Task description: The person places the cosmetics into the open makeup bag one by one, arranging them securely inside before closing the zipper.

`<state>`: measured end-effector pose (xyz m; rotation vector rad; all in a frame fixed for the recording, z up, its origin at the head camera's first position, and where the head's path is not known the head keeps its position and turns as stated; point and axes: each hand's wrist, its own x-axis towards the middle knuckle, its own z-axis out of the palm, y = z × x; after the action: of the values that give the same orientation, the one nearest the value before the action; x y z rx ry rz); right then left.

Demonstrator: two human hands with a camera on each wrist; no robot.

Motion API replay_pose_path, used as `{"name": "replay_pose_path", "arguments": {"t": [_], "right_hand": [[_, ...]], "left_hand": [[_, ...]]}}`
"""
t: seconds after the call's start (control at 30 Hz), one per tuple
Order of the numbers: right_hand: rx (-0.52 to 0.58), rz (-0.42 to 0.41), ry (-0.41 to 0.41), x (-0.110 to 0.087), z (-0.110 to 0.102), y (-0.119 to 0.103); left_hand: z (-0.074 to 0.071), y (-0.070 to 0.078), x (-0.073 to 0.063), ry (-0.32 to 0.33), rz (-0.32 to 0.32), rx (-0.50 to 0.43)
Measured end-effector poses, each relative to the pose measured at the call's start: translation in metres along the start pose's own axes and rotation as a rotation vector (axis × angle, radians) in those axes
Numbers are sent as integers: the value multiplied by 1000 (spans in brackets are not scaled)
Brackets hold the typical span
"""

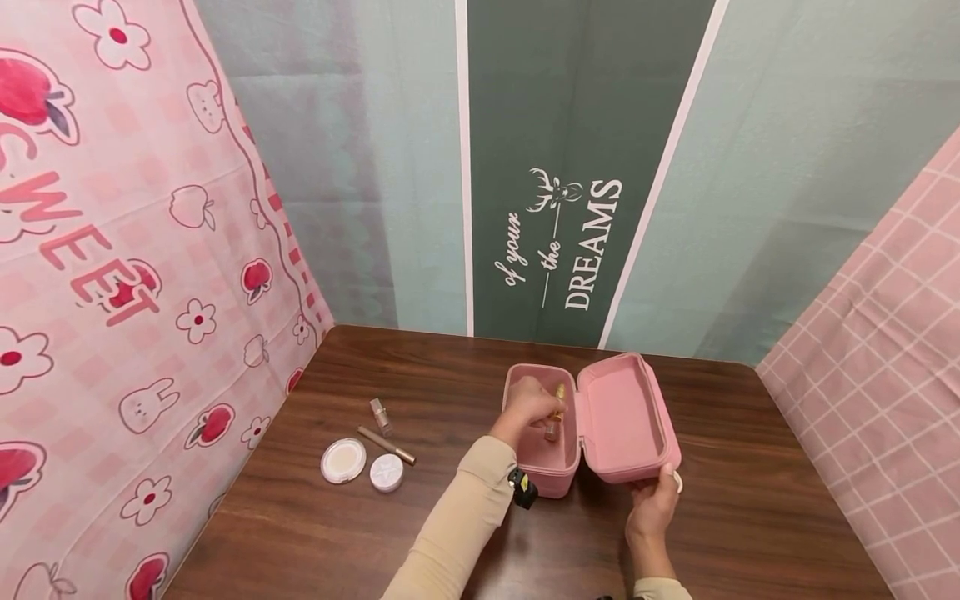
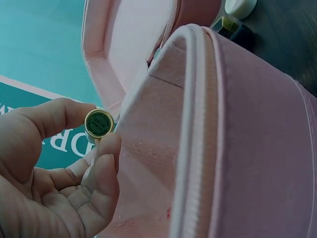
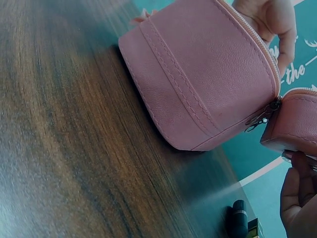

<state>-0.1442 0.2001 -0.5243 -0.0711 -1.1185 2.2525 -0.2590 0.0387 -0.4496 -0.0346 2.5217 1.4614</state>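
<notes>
A pink zip cosmetic case [image 1: 551, 483] stands on the table with its lid [image 1: 622, 417] swung out to the right. Over the case's inside is my left hand [image 1: 531, 402], pinching a slim gold lipstick tube [image 1: 552, 430] between thumb and fingertips. In the left wrist view that tube [image 2: 99, 123] turns its round, gold-rimmed end with a dark label to the camera. My right hand [image 1: 651, 510] grips the near edge of the lid from below; the right wrist view shows its fingers [image 3: 299, 183] under that edge.
On the table's left lie a round compact [image 1: 343, 461], a small white round jar [image 1: 386, 472], a slim brown-gold tube [image 1: 386, 445] and a small clear-and-pink tube [image 1: 381, 417]. Beyond the lid lies a black tube [image 3: 238, 218]. Fabric hangings [image 1: 360, 167] enclose the table.
</notes>
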Motion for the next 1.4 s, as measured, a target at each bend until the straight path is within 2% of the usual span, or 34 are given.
{"name": "replay_pose_path", "arguments": {"t": [0.23, 0.37, 0.47, 0.6, 0.73, 1.13, 1.3, 1.4], "right_hand": [[-34, -20, 14, 4, -9, 10], [17, -18, 21, 6, -13, 13], [-19, -26, 17, 5, -10, 11], [-47, -9, 18, 1, -1, 4], [-3, 18, 22, 0, 5, -2], [23, 6, 7, 3, 1, 0], [0, -9, 23, 4, -4, 4], [-9, -9, 25, 2, -3, 4]], "left_hand": [[2, 7, 1, -28, -16, 84], [6, 8, 1, -59, -16, 96], [8, 8, 1, -82, -21, 122], [9, 8, -1, -114, -42, 130], [8, 8, -3, -138, -46, 113], [9, 9, -1, -157, -66, 109], [6, 8, -5, -145, -33, 161], [0, 8, -11, -142, 22, 259]]}}
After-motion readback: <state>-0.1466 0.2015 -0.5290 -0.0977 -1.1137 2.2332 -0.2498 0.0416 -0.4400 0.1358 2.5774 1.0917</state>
